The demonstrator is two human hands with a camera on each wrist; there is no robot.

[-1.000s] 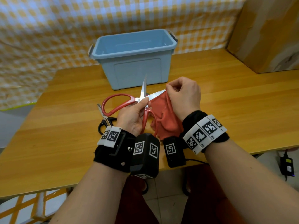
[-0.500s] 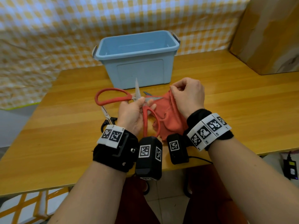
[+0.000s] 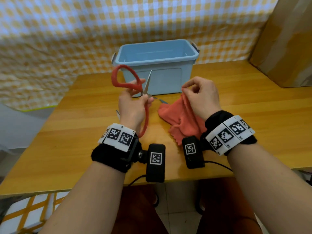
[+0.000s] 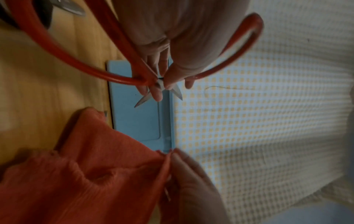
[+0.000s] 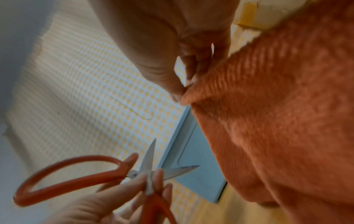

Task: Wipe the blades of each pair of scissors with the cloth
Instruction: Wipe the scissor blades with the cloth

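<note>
My left hand (image 3: 146, 98) pinches the red-handled scissors (image 3: 125, 79) at the pivot and holds them up above the table, in front of the bin. Their blades (image 5: 148, 157) are spread apart and bare, one pointing up. My right hand (image 3: 185, 90) pinches a fold of the orange-red cloth (image 3: 181, 119) between thumb and fingers; the cloth hangs down onto the table. A gap separates cloth and blades. The left wrist view shows the same scissors (image 4: 122, 45) and cloth (image 4: 95, 174). A black-handled pair (image 4: 67, 9) lies on the table under my left hand, mostly hidden.
A light blue plastic bin (image 3: 157, 53) stands just behind the hands. A grey blade tip (image 3: 163, 101) pokes out from beside the cloth. A cardboard box (image 3: 287, 39) stands at the back right. A checked sheet (image 3: 67, 31) hangs behind the wooden table (image 3: 244, 124).
My left hand has lifted the red scissors up and to the left, drawing the blade out of the cloth. My right hand still pinches the cloth, and the hands have moved apart.
</note>
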